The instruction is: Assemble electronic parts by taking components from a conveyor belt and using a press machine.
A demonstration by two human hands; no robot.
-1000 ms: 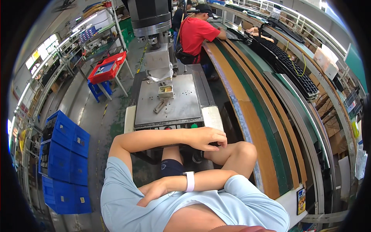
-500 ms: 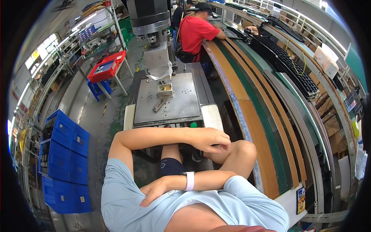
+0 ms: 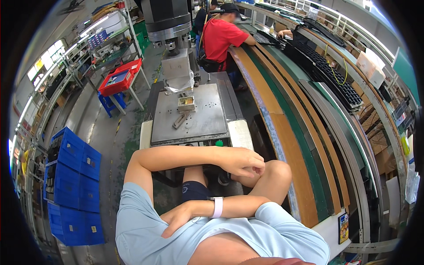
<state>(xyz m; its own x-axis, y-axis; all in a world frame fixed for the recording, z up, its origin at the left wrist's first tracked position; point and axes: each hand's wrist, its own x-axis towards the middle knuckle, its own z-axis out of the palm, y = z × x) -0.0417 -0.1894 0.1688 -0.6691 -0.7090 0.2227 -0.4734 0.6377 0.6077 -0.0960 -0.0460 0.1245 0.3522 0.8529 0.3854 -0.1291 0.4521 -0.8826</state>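
Note:
My left arm crosses in front of me, and my left hand [image 3: 242, 161] rests near my raised right knee. Its fingers are loosely bent with the thumb apart, and nothing shows in them. Against my light blue shirt [image 3: 145, 223] lies my right hand [image 3: 179, 217], thumb stretched out, other fingers partly hidden. A watch with a pale band [image 3: 217, 207] circles the right wrist. Beyond my left forearm stands a press machine [image 3: 170, 22] with a grey metal plate [image 3: 205, 119]. On that plate sit a small metal block fixture [image 3: 186, 104] and a slotted clamp piece [image 3: 179, 121].
Blue bins [image 3: 73, 190] are stacked at the left, and a red tray [image 3: 120, 77] stands on a stand behind them. A long workbench [image 3: 293, 168] with brown and green strips runs along the right. A person in a red shirt [image 3: 223, 39] works at its far end.
The view has shifted very slightly. At the far right of the bench, another person's hand has moved left. My own hands stay where they were.

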